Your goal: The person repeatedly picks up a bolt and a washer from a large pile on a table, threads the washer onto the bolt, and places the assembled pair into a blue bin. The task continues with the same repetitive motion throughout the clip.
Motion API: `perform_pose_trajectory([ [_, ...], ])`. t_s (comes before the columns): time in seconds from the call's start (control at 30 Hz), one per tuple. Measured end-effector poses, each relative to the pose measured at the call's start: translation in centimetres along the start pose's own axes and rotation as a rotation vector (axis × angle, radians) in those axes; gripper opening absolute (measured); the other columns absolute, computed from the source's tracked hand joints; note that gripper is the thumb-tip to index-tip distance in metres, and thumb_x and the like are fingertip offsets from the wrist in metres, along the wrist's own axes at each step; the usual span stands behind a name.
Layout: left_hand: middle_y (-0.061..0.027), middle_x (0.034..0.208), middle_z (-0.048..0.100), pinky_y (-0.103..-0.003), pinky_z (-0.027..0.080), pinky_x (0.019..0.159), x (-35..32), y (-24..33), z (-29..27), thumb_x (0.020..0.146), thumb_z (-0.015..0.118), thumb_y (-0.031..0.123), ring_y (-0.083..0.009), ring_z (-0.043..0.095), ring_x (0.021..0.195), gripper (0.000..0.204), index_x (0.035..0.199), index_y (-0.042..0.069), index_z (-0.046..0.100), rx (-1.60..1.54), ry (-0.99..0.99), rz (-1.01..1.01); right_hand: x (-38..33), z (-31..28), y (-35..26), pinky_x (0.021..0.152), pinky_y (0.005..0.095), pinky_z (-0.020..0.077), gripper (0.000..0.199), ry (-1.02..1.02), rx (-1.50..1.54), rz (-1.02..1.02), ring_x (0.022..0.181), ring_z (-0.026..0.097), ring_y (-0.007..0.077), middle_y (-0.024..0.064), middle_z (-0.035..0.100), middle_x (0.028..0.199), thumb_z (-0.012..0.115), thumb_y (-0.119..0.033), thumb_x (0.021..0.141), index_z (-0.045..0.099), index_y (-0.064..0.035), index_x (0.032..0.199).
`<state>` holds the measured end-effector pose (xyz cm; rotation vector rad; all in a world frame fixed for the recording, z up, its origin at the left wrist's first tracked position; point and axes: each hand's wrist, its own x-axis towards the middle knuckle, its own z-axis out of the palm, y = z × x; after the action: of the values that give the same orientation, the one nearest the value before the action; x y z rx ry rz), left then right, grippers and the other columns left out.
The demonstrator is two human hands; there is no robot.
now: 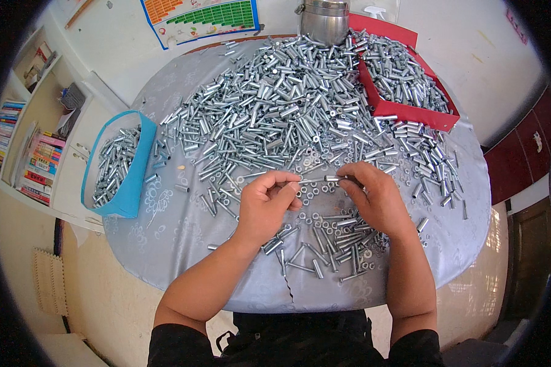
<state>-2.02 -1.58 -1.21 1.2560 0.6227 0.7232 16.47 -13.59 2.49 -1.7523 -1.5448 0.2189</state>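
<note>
My left hand [268,200] is closed in a pinch on one end of a thin silver bolt [312,180], held level above the table. At the bolt's other end is a thicker metal sleeve [332,178], which my right hand [373,197] pinches between thumb and fingers. The bolt's left tip is hidden by my left fingers, and the sleeve's right end by my right fingers. Below and between my hands lie loose hex nuts [316,216]. A small pile of bolts and sleeves [348,240] spreads nearer to me.
A large heap of metal sleeves and bolts [269,101] covers the table's far half. At the right back, a red box [410,111] holds more sleeves; a blue box [142,165] at left holds others. A steel canister [324,23] stands behind the heap on the grey tablecloth [183,251].
</note>
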Motion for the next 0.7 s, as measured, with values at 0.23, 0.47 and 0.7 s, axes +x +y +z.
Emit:
perform_pose_trajectory([
  [0.23,-0.0052,0.078,0.066,-0.025,0.054,0.061,0.1,0.0,0.1,0.089,0.061,0.003,-0.0105,0.063,0.066,0.013,0.100,-0.001,0.065,0.033,-0.007,0.009,0.0,-0.1,0.4,0.074,0.0389,0.0499,0.015,0.005,-0.034,-0.023,0.085,0.062,0.0339,0.0151,0.064,0.091,0.063,-0.007,0.084,0.062,-0.0031,0.099],
  [0.47,-0.0095,0.089,0.068,-0.027,0.057,0.067,0.1,-0.3,0.1,0.091,0.059,0.003,-0.0157,0.068,0.075,0.020,0.108,-0.005,0.064,0.033,-0.064,-0.040,-0.3,1.0,-0.1,0.072,0.0368,0.0513,0.018,-0.026,0.145,0.055,0.083,0.065,0.0332,0.0160,0.066,0.093,0.065,-0.008,0.083,0.064,-0.0032,0.100],
  [0.7,-0.0160,0.103,0.067,-0.029,0.058,0.074,-0.1,-0.8,0.3,0.093,0.056,0.003,-0.0216,0.069,0.087,0.027,0.119,-0.007,0.060,0.046,-0.154,-0.012,-0.4,1.6,-0.2,0.068,0.0380,0.0517,0.017,0.021,0.105,-0.006,0.077,0.066,0.0332,0.0159,0.067,0.085,0.066,-0.010,0.083,0.065,-0.0019,0.098],
])
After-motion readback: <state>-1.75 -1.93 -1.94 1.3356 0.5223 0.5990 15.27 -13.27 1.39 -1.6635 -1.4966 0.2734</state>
